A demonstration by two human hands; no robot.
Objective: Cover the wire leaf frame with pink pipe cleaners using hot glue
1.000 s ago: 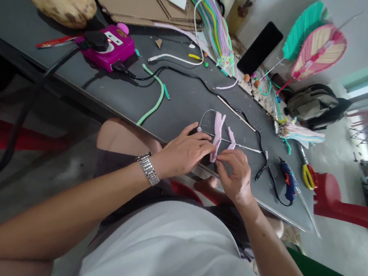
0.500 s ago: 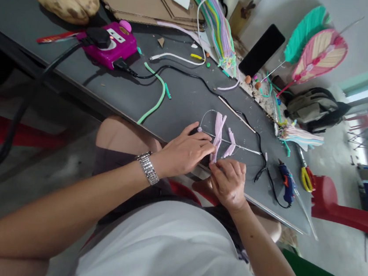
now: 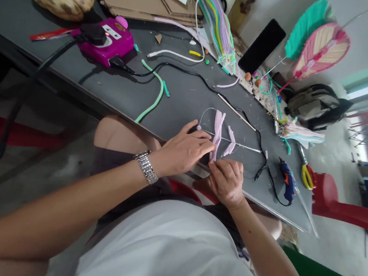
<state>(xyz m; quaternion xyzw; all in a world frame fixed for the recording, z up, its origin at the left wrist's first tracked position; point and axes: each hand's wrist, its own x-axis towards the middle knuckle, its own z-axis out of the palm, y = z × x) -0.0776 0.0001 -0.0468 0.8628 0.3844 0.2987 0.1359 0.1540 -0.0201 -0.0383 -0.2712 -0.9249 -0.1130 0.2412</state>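
A leaf-shaped wire frame [image 3: 210, 115] lies on the grey table, with a thin metal rod [image 3: 243, 146] along its middle. Two pink pipe cleaner strips cross the rod, one thick strip [image 3: 217, 135] and a shorter one [image 3: 230, 142]. My left hand [image 3: 184, 150], with a steel watch [image 3: 146, 167] on its wrist, presses on the frame and rod beside the thick strip. My right hand [image 3: 225, 182] pinches the lower end of the thick strip between its fingertips. The table edge runs just under both hands.
Further along the table lie a blue glue gun [image 3: 286, 183], yellow-handled scissors [image 3: 307, 177], a black cable [image 3: 210, 85], a green pipe cleaner [image 3: 154, 92] and a magenta power strip [image 3: 106, 43]. A pipe cleaner bundle [image 3: 217, 22] and finished feather shapes [image 3: 322, 45] stand beyond.
Since a second ago, my right hand has slid down and left to the lower end of the thick pink strip. The view has shifted slightly. My left hand has stayed on the frame.
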